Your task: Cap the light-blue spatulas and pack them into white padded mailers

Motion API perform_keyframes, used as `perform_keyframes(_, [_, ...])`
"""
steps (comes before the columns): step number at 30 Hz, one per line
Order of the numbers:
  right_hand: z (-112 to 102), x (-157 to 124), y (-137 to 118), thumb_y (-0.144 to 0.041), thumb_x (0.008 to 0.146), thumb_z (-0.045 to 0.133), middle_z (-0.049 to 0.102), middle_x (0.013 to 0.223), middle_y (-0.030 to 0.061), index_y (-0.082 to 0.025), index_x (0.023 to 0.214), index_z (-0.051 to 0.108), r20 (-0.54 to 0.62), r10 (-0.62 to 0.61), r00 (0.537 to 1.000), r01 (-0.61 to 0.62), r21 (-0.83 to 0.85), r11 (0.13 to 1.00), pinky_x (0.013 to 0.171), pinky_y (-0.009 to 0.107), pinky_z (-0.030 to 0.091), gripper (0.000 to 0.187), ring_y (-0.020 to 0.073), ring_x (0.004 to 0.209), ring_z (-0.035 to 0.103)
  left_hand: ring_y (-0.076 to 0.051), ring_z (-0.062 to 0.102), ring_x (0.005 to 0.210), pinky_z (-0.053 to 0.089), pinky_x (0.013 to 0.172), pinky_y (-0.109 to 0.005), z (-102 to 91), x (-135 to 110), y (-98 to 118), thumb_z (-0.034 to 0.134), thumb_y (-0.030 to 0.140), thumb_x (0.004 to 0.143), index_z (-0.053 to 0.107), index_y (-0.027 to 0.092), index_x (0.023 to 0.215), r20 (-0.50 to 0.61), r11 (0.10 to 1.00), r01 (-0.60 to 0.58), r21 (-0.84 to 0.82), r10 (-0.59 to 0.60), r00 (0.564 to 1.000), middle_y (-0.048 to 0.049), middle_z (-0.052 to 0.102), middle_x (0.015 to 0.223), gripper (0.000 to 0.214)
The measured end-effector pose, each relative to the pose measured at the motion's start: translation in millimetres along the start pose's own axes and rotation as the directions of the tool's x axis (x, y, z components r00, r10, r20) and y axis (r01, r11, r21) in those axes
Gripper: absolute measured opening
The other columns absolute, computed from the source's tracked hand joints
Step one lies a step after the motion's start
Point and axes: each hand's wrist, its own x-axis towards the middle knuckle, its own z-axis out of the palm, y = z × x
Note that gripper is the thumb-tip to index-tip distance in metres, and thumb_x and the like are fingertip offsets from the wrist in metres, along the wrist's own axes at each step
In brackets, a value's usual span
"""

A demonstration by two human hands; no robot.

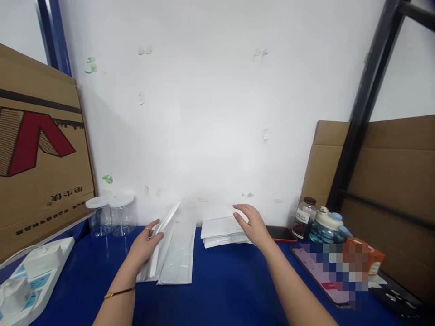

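My left hand [147,244] grips a few flat white packets [165,222], tilted up from the table, thumb on the near side. Beside them a white packet with a clear, shiny face [178,256] lies flat on the blue table; how many lie under it I cannot tell. Over a small stack of similar white packets [220,227] by the wall is my right hand [251,226], its thumb and fingers apart with nothing between them. Whether its fingertips touch the stack is unclear.
Two clear jars with white lids [122,215] and a white power strip [37,276] stand on the left, near a large carton [44,158]. On the right are a phone [281,233], a brown-capped bottle [305,217], a blue-white bottle [326,226], a tablet-like device [306,260] and an orange box [375,260].
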Motion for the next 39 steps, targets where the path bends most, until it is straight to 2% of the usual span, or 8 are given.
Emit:
perform_keyframes(2, [-0.5, -5.8, -11.4, -0.04, 0.087, 0.046, 0.059, 0.115, 0.0075, -0.024, 0.115, 0.057, 0.037, 0.025, 0.999, -0.031, 0.159, 0.987, 0.092, 0.037, 0.041, 0.034, 0.0218, 0.109, 0.051, -0.024, 0.064, 0.088, 0.05, 0.073, -0.032, 6.9, -14.8, 17.2, 0.062, 0.041, 0.069, 0.044, 0.024, 0.127, 0.288, 0.944, 0.121, -0.308, -0.029, 0.957, -0.006, 0.067, 0.098, 0.063])
perform_keyframes(6, [11.3, -26.2, -18.9, -0.039, 0.079, 0.058, 0.055, 0.121, 0.0094, -0.024, 0.131, 0.041, 0.066, 0.084, 0.994, -0.102, 0.362, 0.926, 0.084, 0.034, 0.047, 0.057, 0.0217, 0.105, 0.055, -0.019, 0.064, 0.062, 0.049, 0.056, -0.025, 46.6, -44.7, 36.1, 0.063, 0.04, 0.07, 0.05, 0.014, 0.122, 0.722, 0.783, 0.476, -0.401, -0.05, 0.691, -0.0074, 0.07, 0.084, 0.059])
perform_keyframes(13, [12.5, -60.9, 4.2, -0.043, 0.084, 0.049, 0.065, 0.072, 0.0042, -0.014, 0.088, 0.065, -0.021, 0.359, 0.933, -0.302, 0.496, 0.814, 0.063, 0.025, 0.046, 0.033, 0.0177, 0.07, 0.058, -0.023, 0.065, 0.067, 0.049, 0.055, -0.027, 96.3, -54.4, 27.5, 0.05, 0.062, 0.074, 0.051, 0.002, 0.117, 0.962, 0.65, 0.712, -0.265, 0.13, 0.239, -0.018, 0.069, 0.085, 0.074])
perform_keyframes(15, [10.9, -68.4, 13.9, -0.045, 0.082, 0.053, 0.067, 0.075, 0.0045, -0.014, 0.092, 0.064, 0.07, 0.513, 0.855, -0.405, 0.71, 0.576, 0.062, 0.026, 0.046, 0.035, 0.0188, 0.071, 0.06, -0.026, 0.065, 0.071, 0.048, 0.054, -0.028, 91.4, -47.5, 23.4, 0.041, 0.075, 0.07, 0.05, 0.008, 0.119, 0.932, 0.585, 0.726, -0.362, 0.218, 0.289, -0.0179, 0.068, 0.089, 0.083])
perform_keyframes(18, [15.5, -77.3, 25.5, -0.039, 0.076, 0.063, 0.07, 0.084, 0.0066, -0.015, 0.103, 0.061, 0.287, 0.675, 0.679, -0.479, 0.871, 0.111, 0.061, 0.028, 0.049, 0.036, 0.0209, 0.072, 0.064, -0.029, 0.062, 0.089, 0.048, 0.062, -0.03, 79.9, -40.5, 21.6, 0.042, 0.083, 0.06, 0.052, 0.015, 0.117, 0.758, 0.473, 0.593, -0.651, 0.359, 0.545, -0.016, 0.065, 0.1, 0.089])
perform_keyframes(23, [36.6, -82.1, 25.9, -0.032, 0.082, 0.051, 0.071, 0.084, 0.0082, -0.014, 0.1, 0.061, 0.606, 0.617, 0.502, -0.524, 0.781, -0.341, 0.061, 0.031, 0.052, 0.027, 0.0217, 0.073, 0.067, -0.016, 0.057, 0.071, 0.044, 0.069, -0.027, 77.8, -54.7, 51.5, 0.074, 0.046, 0.061, 0.031, 0.024, 0.136, 0.467, 0.686, 0.026, -0.727, 0.467, 0.751, -0.0045, 0.064, 0.083, 0.089])
perform_keyframes(29, [52.6, -82.4, 10.6, -0.031, 0.084, 0.044, 0.07, 0.077, 0.0073, -0.015, 0.085, 0.061, 0.683, 0.588, 0.432, -0.588, 0.708, -0.391, 0.058, 0.029, 0.053, 0.024, 0.0209, 0.075, 0.067, -0.028, 0.045, 0.116, 0.043, 0.091, -0.033, 102.1, -81.7, 115.4, 0.079, 0.034, 0.054, 0.019, 0.029, 0.141, 0.238, 0.747, -0.302, -0.593, 0.521, 0.82, -0.0072, 0.04, 0.137, 0.105])
perform_keyframes(39, [59.1, -89.4, 13.1, -0.043, 0.077, 0.057, 0.06, 0.057, 0.0002, -0.017, 0.083, 0.056, 0.674, 0.654, 0.344, -0.546, 0.71, -0.445, 0.041, 0.021, 0.044, 0.027, 0.0143, 0.048, 0.059, -0.022, 0.055, 0.1, 0.047, 0.081, -0.03, 139.5, -97.4, 144.1, 0.068, 0.032, 0.064, 0.025, 0.026, 0.137, 0.023, 0.615, -0.408, -0.674, 0.57, 0.821, -0.0063, 0.058, 0.105, 0.085])
